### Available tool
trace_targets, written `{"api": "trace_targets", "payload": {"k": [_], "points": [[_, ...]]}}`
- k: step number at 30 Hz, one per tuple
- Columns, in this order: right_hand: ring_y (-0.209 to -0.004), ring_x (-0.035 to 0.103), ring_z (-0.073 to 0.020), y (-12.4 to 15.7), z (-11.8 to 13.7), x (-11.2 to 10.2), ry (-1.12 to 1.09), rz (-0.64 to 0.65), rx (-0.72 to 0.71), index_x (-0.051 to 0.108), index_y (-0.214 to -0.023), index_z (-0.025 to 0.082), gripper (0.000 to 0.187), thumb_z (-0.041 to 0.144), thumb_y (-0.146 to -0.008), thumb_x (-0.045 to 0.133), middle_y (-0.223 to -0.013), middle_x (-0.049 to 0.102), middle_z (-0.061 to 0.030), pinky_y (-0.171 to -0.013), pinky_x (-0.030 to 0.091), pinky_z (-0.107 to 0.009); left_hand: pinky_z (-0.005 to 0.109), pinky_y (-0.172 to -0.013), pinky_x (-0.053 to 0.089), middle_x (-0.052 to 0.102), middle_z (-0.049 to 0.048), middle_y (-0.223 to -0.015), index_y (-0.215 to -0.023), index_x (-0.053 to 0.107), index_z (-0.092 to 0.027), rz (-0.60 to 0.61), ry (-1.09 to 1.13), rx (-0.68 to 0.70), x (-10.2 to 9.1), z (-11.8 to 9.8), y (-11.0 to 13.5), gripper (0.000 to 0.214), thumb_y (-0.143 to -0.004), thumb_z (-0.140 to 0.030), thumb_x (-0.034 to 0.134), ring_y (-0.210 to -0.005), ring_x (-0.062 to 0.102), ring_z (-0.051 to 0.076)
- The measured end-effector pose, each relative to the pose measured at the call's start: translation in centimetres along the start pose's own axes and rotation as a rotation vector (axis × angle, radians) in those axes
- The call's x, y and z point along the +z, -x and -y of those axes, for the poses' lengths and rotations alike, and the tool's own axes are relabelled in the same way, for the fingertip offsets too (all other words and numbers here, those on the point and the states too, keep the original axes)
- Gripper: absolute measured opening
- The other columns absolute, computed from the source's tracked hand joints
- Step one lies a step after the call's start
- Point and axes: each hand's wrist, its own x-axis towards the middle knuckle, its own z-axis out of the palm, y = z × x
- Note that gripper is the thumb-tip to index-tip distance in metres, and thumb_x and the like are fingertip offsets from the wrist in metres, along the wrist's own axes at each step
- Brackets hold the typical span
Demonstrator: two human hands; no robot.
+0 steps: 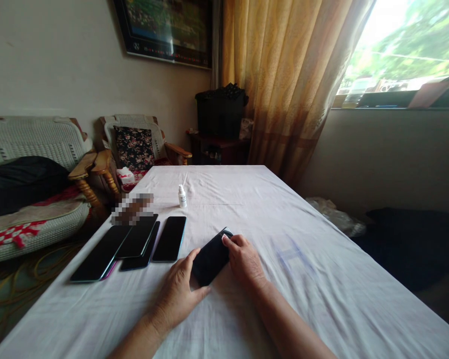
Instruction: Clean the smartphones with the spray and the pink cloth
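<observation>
A dark smartphone (210,259) is held at a slant over the white tablecloth, its black screen facing up. My left hand (179,286) grips its left side and lower corner between fingers and thumb. At the upper right corner, my right hand (246,257) pinches a small white piece of tissue or cloth (225,240) against the screen; most of that piece is hidden by the fingers. Left of my hands lies another phone (169,239), flat with its dark screen up. Beside it several more phones (140,239) overlap in a pile.
A small white bottle (182,198) stands upright beyond the phones. The cloth-covered table (243,184) stretches ahead. A pixelated patch (132,209) hides something brown behind the pile. Woven chairs (129,144) stand at left; a curtain (280,80) and window are at right.
</observation>
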Motion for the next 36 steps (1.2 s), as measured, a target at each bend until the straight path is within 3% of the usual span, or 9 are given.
{"api": "trace_targets", "payload": {"k": [7,17,28,31,33,36], "points": [[-0.086,0.06,-0.0182,0.9,3.0,-0.2,-0.036,0.039,-0.196,0.066,-0.124,0.025,0.049,0.002,-0.084,0.048,-0.1,0.066,-0.0065,-0.076,0.05,-0.024,0.048,-0.098,0.05,0.063,0.0096,-0.126,-0.137,0.04,-0.025,-0.01,0.002,0.002,0.2,0.2,0.1,0.082,-0.063,-0.011,0.071,-0.115,0.061,0.03],[-0.083,0.06,-0.0194,0.2,-0.4,1.3,0.044,-0.015,-0.017,0.067,-0.122,0.02,0.047,0.004,-0.086,0.041,-0.098,0.065,-0.0087,-0.075,0.051,-0.028,0.052,-0.101,0.047,0.058,0.0127,-0.13,-0.133,0.044,-0.023,-0.041,-0.046,0.018,0.3,0.2,0.1,0.078,-0.062,-0.016,0.074,-0.119,0.057,0.033],[-0.086,0.059,-0.0194,1.6,3.5,0.7,-0.049,0.087,-0.251,0.063,-0.126,0.024,0.045,0.005,-0.088,0.049,-0.099,0.064,-0.0073,-0.077,0.051,-0.027,0.05,-0.1,0.048,0.059,0.0116,-0.13,-0.135,0.046,-0.023,-0.035,-0.037,0.032,0.4,0.8,0.1,0.077,-0.062,-0.015,0.07,-0.118,0.058,0.032],[-0.083,0.059,-0.0192,1.5,2.3,1.3,-0.138,-0.002,-0.216,0.067,-0.121,0.023,0.043,0.006,-0.088,0.045,-0.096,0.064,-0.0076,-0.073,0.05,-0.027,0.05,-0.1,0.047,0.06,0.0118,-0.129,-0.135,0.046,-0.022,-0.037,-0.056,0.023,0.2,0.9,0.0,0.078,-0.061,-0.016,0.071,-0.119,0.057,0.033],[-0.079,0.06,-0.0178,1.2,0.7,1.5,-0.211,-0.117,-0.094,0.069,-0.116,0.021,0.041,0.008,-0.088,0.043,-0.095,0.064,-0.0078,-0.071,0.05,-0.027,0.05,-0.101,0.047,0.06,0.0118,-0.129,-0.135,0.046,-0.022,-0.031,-0.066,0.024,0.1,1.0,-0.1,0.078,-0.062,-0.017,0.071,-0.119,0.057,0.033],[-0.079,0.063,-0.0179,0.7,-2.0,1.4,-0.215,-0.137,-0.003,0.07,-0.115,0.019,0.039,0.015,-0.091,0.04,-0.096,0.065,-0.009,-0.068,0.049,-0.026,0.05,-0.101,0.046,0.06,0.0126,-0.129,-0.136,0.045,-0.021,-0.004,-0.08,0.029,-0.2,1.0,-0.2,0.078,-0.062,-0.019,0.073,-0.119,0.057,0.032]]}}
